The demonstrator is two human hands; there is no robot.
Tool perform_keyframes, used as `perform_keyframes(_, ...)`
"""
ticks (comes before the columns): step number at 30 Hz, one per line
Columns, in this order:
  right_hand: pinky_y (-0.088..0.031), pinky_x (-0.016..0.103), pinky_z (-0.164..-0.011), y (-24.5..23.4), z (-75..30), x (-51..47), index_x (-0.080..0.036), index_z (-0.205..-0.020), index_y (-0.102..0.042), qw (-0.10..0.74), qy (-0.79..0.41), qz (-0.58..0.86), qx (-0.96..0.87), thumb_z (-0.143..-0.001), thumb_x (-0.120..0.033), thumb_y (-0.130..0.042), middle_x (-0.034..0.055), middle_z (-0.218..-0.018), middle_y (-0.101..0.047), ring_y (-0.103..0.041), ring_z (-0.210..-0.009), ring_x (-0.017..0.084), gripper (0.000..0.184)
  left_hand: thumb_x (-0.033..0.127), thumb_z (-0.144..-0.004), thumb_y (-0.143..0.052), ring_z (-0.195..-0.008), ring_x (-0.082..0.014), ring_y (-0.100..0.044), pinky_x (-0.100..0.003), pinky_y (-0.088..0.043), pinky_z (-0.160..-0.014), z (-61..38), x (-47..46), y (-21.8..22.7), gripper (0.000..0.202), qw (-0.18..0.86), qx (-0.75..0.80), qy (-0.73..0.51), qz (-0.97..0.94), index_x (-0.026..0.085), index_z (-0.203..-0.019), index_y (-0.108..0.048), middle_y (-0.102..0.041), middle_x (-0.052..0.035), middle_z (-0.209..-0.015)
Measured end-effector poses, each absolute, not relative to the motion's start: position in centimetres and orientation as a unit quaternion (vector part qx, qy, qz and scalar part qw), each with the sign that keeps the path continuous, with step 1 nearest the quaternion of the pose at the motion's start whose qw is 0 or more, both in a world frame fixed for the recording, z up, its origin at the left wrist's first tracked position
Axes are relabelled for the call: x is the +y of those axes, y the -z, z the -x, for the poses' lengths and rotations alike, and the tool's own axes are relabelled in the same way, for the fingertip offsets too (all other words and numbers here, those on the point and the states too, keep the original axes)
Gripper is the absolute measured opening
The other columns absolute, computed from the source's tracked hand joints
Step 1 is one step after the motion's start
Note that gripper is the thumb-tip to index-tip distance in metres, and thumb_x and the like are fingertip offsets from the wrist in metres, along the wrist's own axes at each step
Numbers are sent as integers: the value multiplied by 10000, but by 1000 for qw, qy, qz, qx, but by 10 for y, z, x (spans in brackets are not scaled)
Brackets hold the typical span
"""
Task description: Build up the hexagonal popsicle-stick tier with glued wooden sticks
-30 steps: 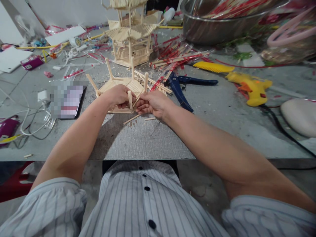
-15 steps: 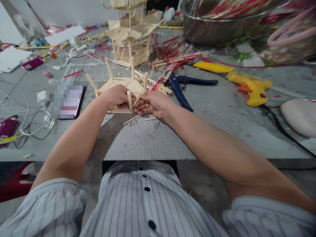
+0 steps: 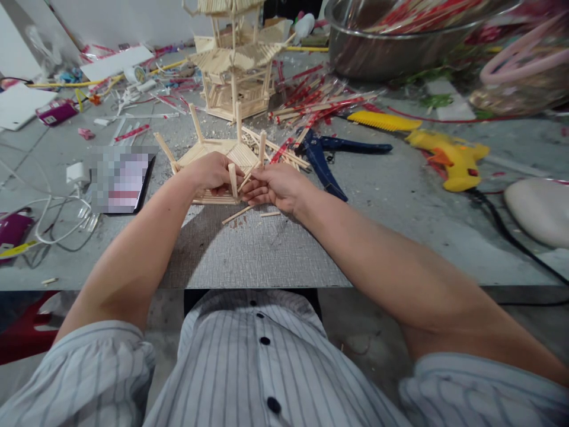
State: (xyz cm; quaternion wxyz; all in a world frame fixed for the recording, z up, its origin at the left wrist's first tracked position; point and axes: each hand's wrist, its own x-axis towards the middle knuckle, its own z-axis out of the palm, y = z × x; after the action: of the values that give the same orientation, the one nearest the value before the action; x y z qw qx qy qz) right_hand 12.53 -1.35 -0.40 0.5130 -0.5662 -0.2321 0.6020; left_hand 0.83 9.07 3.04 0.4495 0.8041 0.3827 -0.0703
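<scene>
Head view, and at the centre sits the base (image 3: 249,155), flat on the table (image 3: 271,255) just in front of the person. Its slatted floor looks laid, and five posts (image 3: 239,121) show standing around the rim, some leaning outward; the left arm may hide more. No roof or upper tier is on it, so by that measure this piece looks part-built.

Now the grip: the right hand (image 3: 281,185) has thumb and forefinger pinched close on a thin stick (image 3: 247,179), slanting beside the front post and seemingly not yet fixed. The left hand (image 3: 214,172) reaches over the base, fingers curled behind that post; whether they clasp anything, one cannot tell.

Further out, two loose sticks lie near the front edge, a blue cutter (image 3: 323,168) rests to the right with a glue gun (image 3: 460,166) beyond, and a finished-looking tower (image 3: 235,59) stands behind.
</scene>
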Motion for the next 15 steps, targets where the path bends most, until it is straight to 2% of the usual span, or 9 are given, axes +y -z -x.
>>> perform_keyframes(9,-476,212,-454,1,-123,-16,-141,-723,-517,493,-573,595,-274,-933,-168,-410,13,-537,-603,-588,-440,104,238,223,-703,-661,-433,-58,-422,-247,-329,-514,-9,86,-36,147,437,392,73,-807,122,-804,-694,-532,4,-539)
perform_keyframes(12,-404,207,-418,-7,-131,-19,-168,-711,-489,460,-447,676,-364,-894,-163,-455,-7,-574,-601,-519,-384,78,187,201,-708,-641,-420,-63,-428,-250,-337,-513,-10,84,-37,145,422,400,71,-810,111,-810,-690,-516,11,-508)
perform_keyframes(15,-372,215,-478,-16,-147,-22,-167,-644,-522,349,-243,771,-474,-822,-195,-545,-3,-564,-575,-498,-430,74,181,182,-708,-637,-422,-64,-448,-245,-347,-527,-10,86,-36,148,409,419,61,-809,103,-825,-680,-499,20,-478)
